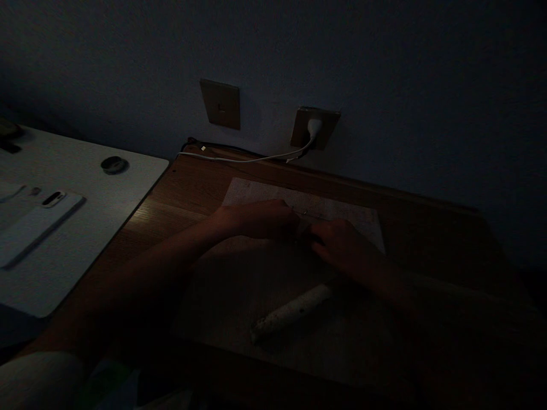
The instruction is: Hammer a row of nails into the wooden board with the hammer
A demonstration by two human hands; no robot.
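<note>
Although the head view is very dark, both hands show near the middle of the frame, close together over a pale sheet on the wooden desk. The left hand is curled, knuckles up; the right hand is bent toward it, just beside it. How far open the fingers of either hand are, and what they have hold of, cannot be told in the shadow.

Below the hands, at the lower centre, a pale stick lies slantwise on the sheet, its upper right end near the right wrist.

At the left of the frame, a white surface carries a phone, camera side up, and a small round object farther back. On the wall at the top are two square plates; the right one has a white plug in it, and a white cable runs left from the plug along the back of the desk.
</note>
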